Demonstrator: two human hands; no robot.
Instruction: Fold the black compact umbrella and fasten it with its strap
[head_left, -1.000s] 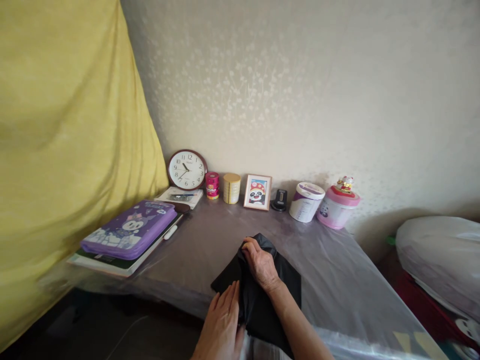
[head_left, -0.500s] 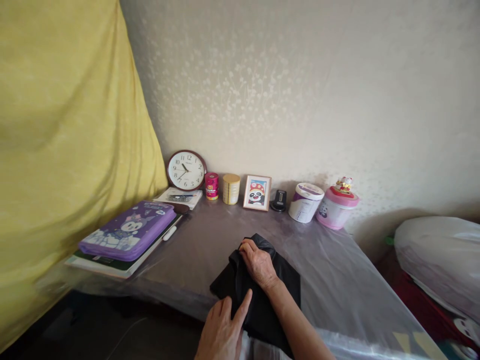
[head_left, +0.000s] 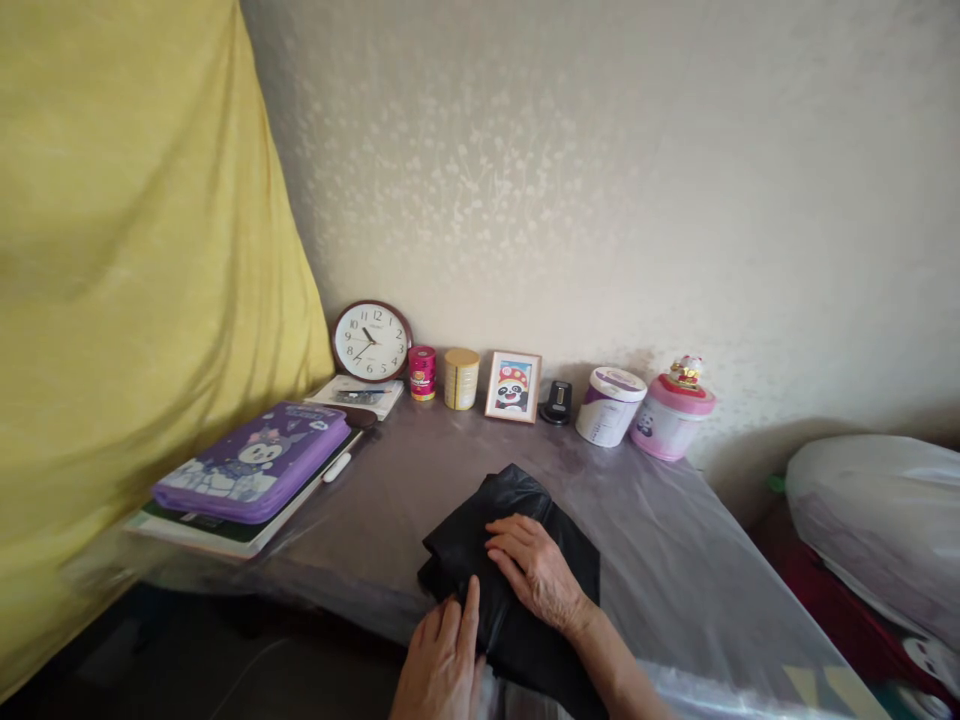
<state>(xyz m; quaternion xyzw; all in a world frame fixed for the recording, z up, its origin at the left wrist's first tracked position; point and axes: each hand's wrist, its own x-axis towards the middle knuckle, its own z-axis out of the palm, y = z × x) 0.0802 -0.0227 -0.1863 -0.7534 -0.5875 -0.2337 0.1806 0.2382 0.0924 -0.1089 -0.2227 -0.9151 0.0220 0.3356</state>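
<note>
A folded piece of black, slightly shiny cloth [head_left: 517, 490] lies creased near the front edge of the table. On top of it rests my right hand [head_left: 540, 570], palm down, its fingers stretched out flat and closing on nothing. My left hand [head_left: 442, 650] is at the cloth's lower left edge. Its index finger points forward along the fabric, the other fingers are bent a little, and the thumb is mostly hidden.
A plastic cover lies over the table [head_left: 660, 560]. A purple zip case [head_left: 255, 465] sits on books at the left. Along the wall stand a clock [head_left: 372, 341], tins, a framed panda picture [head_left: 513, 387] and tubs [head_left: 611, 408]. Right of the table is a plastic-wrapped bundle [head_left: 877, 520].
My right hand has let go of the cloth's far fold and moved down, flattening onto it. The raised flap now lies folded over to the left. My left index finger has shifted left.
</note>
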